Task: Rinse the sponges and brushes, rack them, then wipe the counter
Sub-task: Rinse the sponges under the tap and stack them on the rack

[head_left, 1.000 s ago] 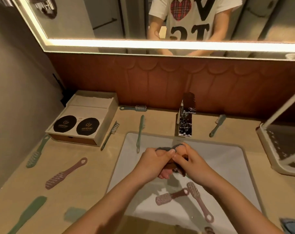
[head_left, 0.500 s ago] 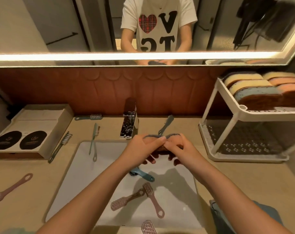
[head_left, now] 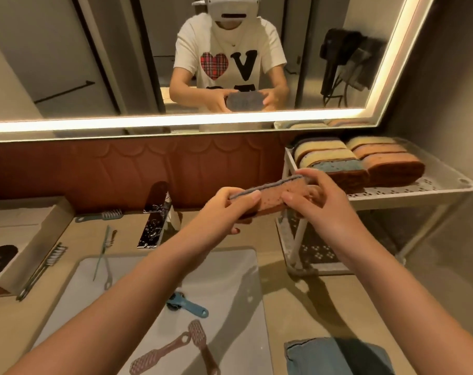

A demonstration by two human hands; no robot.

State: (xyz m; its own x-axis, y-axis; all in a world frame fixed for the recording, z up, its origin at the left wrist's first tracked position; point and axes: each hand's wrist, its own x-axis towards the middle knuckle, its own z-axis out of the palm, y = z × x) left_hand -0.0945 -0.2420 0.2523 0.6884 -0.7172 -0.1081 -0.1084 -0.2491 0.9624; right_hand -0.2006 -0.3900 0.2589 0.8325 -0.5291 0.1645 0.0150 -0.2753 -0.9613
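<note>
Two hands pinch one sponge (head_left: 270, 197) by its ends, the left hand (head_left: 227, 209) and the right hand (head_left: 322, 209) both curled round it, in the air just before the rack (head_left: 430, 188). Best to stand it on edge beside the racked sponges (head_left: 338, 163) so it drains, letting go only once it rests steady.

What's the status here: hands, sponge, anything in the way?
Left hand and right hand both grip one sponge, lifted beside the rack. Racked sponges sit at the back, front bare. Nothing seen blocking.
</note>
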